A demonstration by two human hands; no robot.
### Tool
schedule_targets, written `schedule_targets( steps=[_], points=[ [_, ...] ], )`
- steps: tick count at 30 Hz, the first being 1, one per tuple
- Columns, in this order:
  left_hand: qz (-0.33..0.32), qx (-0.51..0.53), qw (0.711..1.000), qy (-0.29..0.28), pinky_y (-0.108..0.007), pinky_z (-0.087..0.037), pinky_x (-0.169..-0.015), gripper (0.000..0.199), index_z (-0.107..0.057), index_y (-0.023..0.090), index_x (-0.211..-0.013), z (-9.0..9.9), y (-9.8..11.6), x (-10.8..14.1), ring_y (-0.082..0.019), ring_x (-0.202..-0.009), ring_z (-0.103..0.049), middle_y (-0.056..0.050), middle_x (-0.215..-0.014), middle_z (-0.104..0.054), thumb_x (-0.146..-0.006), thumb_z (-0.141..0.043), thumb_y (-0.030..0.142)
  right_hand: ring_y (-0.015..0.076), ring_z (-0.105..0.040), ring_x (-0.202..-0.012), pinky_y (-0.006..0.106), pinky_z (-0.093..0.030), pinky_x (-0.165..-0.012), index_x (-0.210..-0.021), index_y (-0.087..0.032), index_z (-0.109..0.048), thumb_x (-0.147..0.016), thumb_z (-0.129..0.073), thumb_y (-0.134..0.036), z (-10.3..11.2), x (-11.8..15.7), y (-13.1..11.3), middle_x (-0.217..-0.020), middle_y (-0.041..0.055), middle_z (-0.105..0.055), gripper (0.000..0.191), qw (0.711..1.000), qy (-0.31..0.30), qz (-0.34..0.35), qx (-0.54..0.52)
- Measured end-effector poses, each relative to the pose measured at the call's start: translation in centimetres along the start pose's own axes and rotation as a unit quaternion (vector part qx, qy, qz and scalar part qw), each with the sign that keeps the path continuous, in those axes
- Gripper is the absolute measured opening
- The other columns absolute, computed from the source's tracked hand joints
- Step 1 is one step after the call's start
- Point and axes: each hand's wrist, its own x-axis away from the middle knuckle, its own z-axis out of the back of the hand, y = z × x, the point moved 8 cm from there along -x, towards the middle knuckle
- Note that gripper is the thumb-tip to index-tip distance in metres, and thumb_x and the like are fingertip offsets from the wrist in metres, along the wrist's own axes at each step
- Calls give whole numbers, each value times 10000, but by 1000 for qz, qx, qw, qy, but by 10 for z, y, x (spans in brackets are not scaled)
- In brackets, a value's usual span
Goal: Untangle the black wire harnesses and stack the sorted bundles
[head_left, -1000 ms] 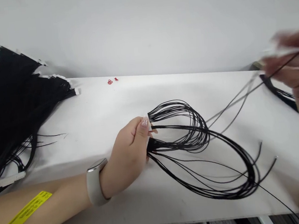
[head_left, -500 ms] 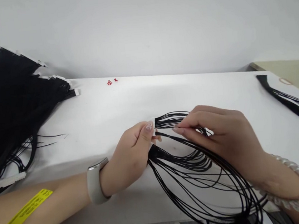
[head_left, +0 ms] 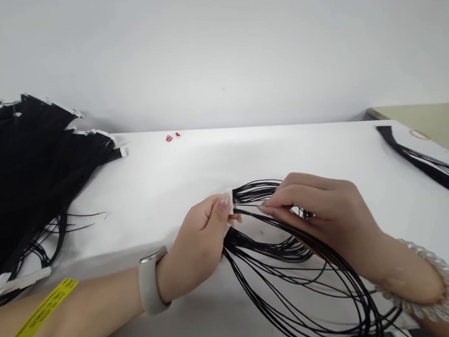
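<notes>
My left hand [head_left: 204,225] grips a white connector [head_left: 231,201] between thumb and fingers. Several thin black wires [head_left: 255,191] run out of its right side. A second black bundle [head_left: 253,241] leaves from just below, beside the same hand, and its end there is mostly covered by the palm. My right hand [head_left: 322,211] pinches a thin black wire close to the connector, thumb and index finger together. Below it the wires hang in wide loops [head_left: 355,283] that pass over the table's front edge.
A large heap of black wire harnesses [head_left: 26,175] with white connectors lies at the left. Small red bits [head_left: 169,138] rest near the wall on the white table [head_left: 161,186]. Another black wire bundle [head_left: 422,159] and a tan ring [head_left: 419,134] lie at the right.
The whole view has shifted, so the table and hands sit slightly lower in the picture. My hands keep their holds, with the right one a touch closer to the connector.
</notes>
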Motion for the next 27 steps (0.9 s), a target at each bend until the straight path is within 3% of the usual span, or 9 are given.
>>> schedule_targets(
  steps=[12,22,25,27],
  points=[
    [-50,-64,996,-37,-252,-330,-627,364,-442,163,-657,-6,12,1,-109,-626,-395,7,-643,-433,-884,-272,389,76,-371,-592,219,-284,-535,-810,-171,-586,-816,-426,-116,-13,3,-15,-665,3,-460,169,987,-38,72,135],
    [-63,-73,995,-40,-258,-349,-631,369,-456,162,-651,-6,16,2,-123,-635,-411,-6,-646,-455,-876,-278,394,96,-415,-611,234,-312,-552,-836,-174,-562,-808,-448,-133,-18,4,-22,-684,10,-497,124,982,-19,105,156],
    [-57,-47,997,-17,-239,-342,-586,358,-419,164,-644,-3,12,1,-108,-605,-382,9,-632,-415,-872,-295,411,108,-436,-667,236,-353,-578,-872,-163,-513,-812,-493,-235,-11,0,-16,-767,35,-502,96,984,-13,80,156],
    [-22,-17,1000,4,-228,-328,-512,361,-404,170,-662,1,4,1,-95,-540,-356,21,-602,-383,-862,-297,449,134,-456,-736,248,-388,-611,-903,-137,-476,-752,-565,-413,6,-3,-11,-846,77,-499,327,985,34,62,158]
  ],
)
